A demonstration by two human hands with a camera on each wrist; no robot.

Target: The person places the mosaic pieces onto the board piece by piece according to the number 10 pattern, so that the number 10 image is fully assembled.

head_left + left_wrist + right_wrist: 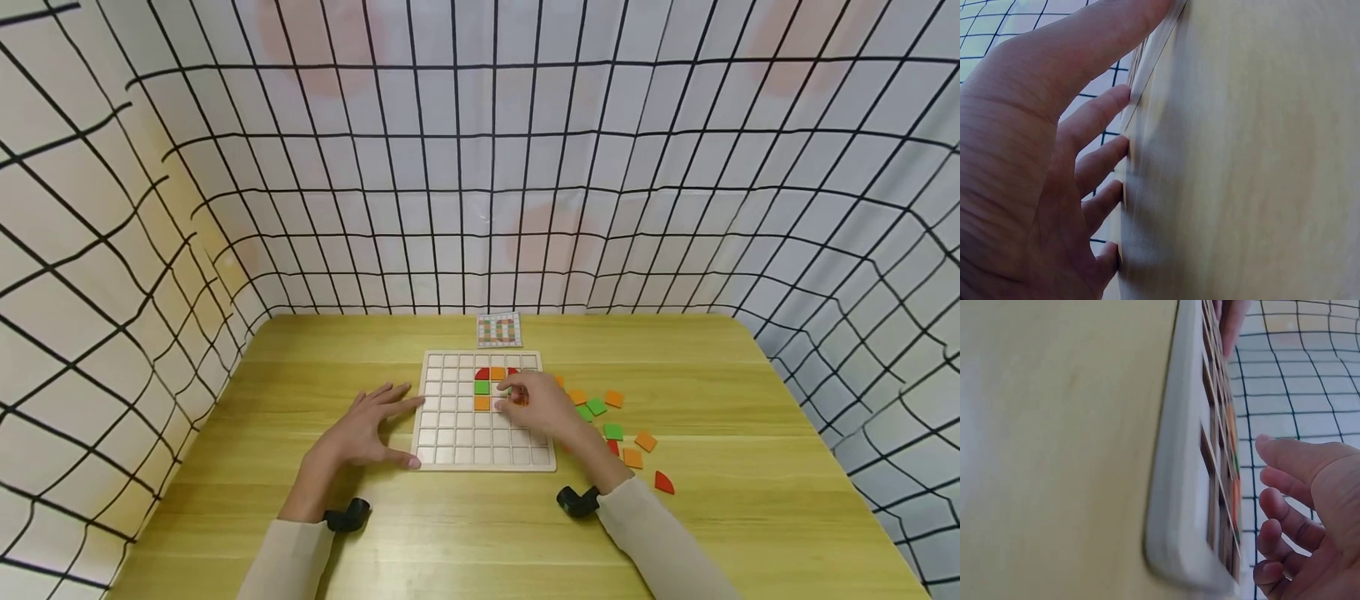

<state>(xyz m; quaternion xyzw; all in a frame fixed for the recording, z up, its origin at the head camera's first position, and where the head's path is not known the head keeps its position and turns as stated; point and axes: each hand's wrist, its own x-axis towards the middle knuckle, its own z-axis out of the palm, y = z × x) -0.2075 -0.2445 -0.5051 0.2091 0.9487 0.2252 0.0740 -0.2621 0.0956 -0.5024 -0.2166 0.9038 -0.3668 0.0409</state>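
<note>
Right hand (543, 406) hung over the gridded board (450, 440), loosely curled, not pinching anything I could see. Left hand (365, 429) was just splayed against the board's left edge. Some set-in tiles (482, 403) sat on it, loose tiles (632, 458) lay off right, patterned card (498, 330) behind.

Rests spread left hand (1041, 169) on wooden tabletop (1260, 150), with thumb (1104, 34) at pale board edge (1147, 65) and black grid (1040, 15) behind.

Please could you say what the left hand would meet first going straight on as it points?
Most likely the left edge of the gridded board: the left hand lies close beside it, though exact contact is hard to judge.
</note>
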